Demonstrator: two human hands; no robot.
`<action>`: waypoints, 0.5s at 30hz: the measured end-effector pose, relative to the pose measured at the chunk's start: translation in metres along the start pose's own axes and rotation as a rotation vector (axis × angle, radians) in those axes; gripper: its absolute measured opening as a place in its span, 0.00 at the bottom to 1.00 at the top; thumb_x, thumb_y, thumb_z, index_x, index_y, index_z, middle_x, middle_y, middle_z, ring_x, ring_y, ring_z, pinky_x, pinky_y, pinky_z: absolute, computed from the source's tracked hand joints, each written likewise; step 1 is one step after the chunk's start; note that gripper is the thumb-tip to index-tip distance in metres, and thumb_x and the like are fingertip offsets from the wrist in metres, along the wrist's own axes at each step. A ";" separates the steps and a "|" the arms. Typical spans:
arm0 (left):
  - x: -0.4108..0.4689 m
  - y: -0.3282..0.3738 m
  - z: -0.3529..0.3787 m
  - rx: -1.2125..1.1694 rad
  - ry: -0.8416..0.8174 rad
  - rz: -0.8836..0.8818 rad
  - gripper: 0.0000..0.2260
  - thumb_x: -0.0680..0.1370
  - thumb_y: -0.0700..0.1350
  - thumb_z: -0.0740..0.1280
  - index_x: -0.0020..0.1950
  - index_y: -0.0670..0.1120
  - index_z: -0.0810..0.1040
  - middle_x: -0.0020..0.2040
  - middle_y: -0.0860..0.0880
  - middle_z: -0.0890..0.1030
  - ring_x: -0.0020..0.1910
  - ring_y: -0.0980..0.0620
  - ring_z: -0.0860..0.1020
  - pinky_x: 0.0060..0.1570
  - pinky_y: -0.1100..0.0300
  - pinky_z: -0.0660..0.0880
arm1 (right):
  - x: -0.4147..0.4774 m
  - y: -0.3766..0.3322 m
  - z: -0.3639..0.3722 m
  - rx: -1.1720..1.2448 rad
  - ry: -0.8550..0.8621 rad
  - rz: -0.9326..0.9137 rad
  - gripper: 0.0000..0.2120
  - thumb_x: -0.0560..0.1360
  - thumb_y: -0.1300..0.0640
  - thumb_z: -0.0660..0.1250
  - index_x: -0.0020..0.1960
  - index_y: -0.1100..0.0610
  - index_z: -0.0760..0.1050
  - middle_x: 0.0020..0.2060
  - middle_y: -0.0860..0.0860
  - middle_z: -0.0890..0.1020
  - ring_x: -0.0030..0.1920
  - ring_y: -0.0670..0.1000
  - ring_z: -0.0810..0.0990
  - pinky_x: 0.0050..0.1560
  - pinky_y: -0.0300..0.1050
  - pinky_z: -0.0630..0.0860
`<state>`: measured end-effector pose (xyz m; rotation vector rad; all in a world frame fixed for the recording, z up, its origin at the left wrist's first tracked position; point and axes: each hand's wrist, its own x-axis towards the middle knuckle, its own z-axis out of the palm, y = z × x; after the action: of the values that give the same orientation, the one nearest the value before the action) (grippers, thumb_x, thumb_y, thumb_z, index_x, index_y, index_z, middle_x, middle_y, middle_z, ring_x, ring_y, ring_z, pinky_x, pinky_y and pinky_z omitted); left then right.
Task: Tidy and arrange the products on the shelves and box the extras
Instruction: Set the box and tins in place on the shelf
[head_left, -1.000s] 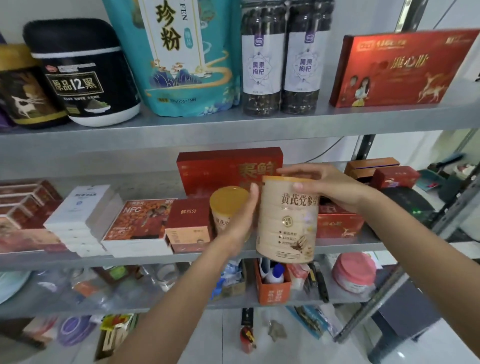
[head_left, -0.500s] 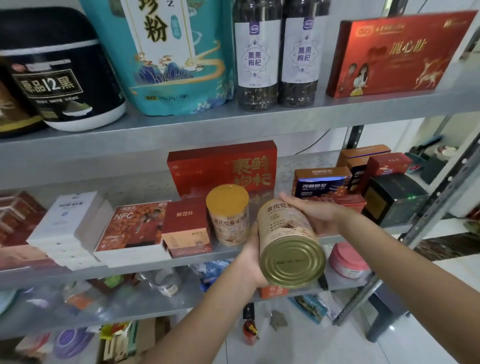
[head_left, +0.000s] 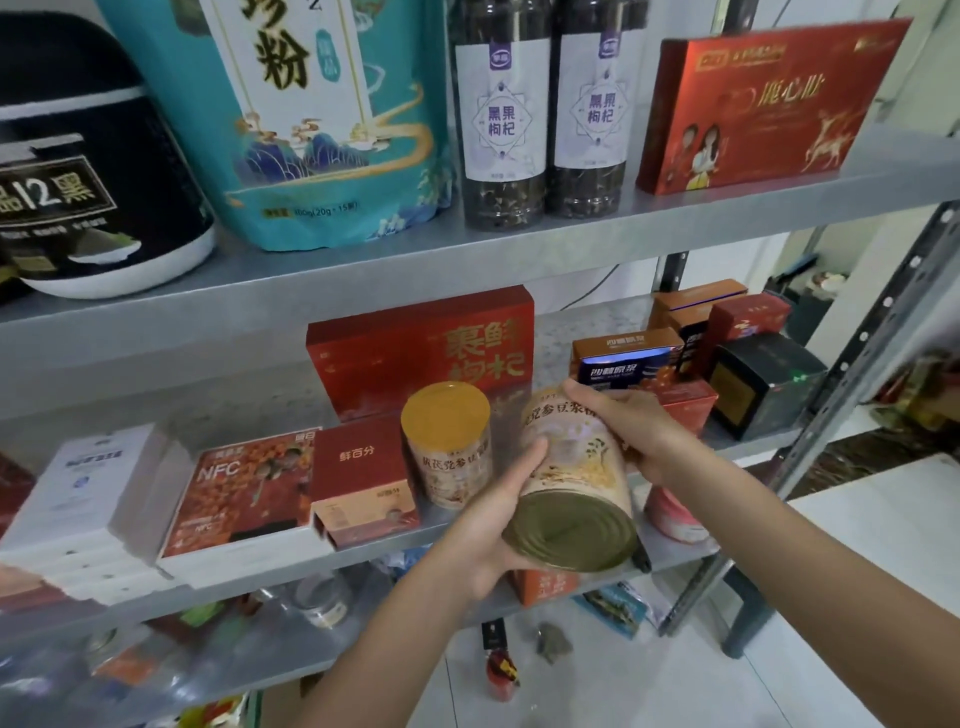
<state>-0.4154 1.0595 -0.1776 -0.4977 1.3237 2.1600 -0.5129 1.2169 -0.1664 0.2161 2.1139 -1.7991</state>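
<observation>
A beige tin can (head_left: 576, 478) with a gold metal bottom is tilted so that its bottom faces me, in front of the middle shelf (head_left: 291, 566). My left hand (head_left: 498, 525) grips its lower left side and my right hand (head_left: 634, 431) grips its upper right side. A matching can (head_left: 449, 447) with a yellow lid stands upright on the shelf just left of the held one. Behind both stands a large red box (head_left: 415, 348).
On the middle shelf lie white boxes (head_left: 83, 499), an NFC box (head_left: 239, 483) and a small red box (head_left: 358, 473) at left, dark and orange boxes (head_left: 748, 364) at right. The top shelf holds a black tub (head_left: 98, 197), teal bag (head_left: 311, 119), two jars (head_left: 545, 114), red box (head_left: 758, 104).
The held can went from upright to tilted with its bottom toward me, and has been turned further in both hands. The view moved closer to the shelves.
</observation>
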 end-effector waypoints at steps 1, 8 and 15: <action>-0.003 0.002 0.001 0.003 -0.007 -0.026 0.31 0.67 0.65 0.70 0.63 0.49 0.79 0.55 0.43 0.84 0.55 0.43 0.83 0.56 0.39 0.77 | 0.002 -0.003 -0.002 -0.018 -0.036 0.063 0.22 0.69 0.40 0.74 0.50 0.58 0.81 0.37 0.51 0.86 0.37 0.51 0.85 0.40 0.46 0.81; 0.000 0.010 -0.005 -0.442 -0.225 -0.251 0.32 0.76 0.64 0.61 0.58 0.35 0.81 0.60 0.34 0.79 0.52 0.35 0.81 0.52 0.40 0.77 | 0.001 0.016 -0.013 0.449 -0.250 0.377 0.32 0.62 0.41 0.76 0.59 0.61 0.78 0.53 0.58 0.81 0.46 0.59 0.85 0.45 0.57 0.82; 0.005 0.007 -0.022 0.068 -0.114 0.035 0.26 0.77 0.62 0.60 0.70 0.49 0.72 0.62 0.42 0.81 0.60 0.41 0.80 0.61 0.33 0.72 | -0.013 0.005 -0.004 0.394 -0.084 0.078 0.32 0.60 0.40 0.76 0.56 0.60 0.81 0.49 0.59 0.85 0.49 0.58 0.85 0.48 0.51 0.81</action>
<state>-0.4232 1.0390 -0.1854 -0.3217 1.3476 2.1301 -0.4997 1.2228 -0.1660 0.3112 1.6553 -2.1212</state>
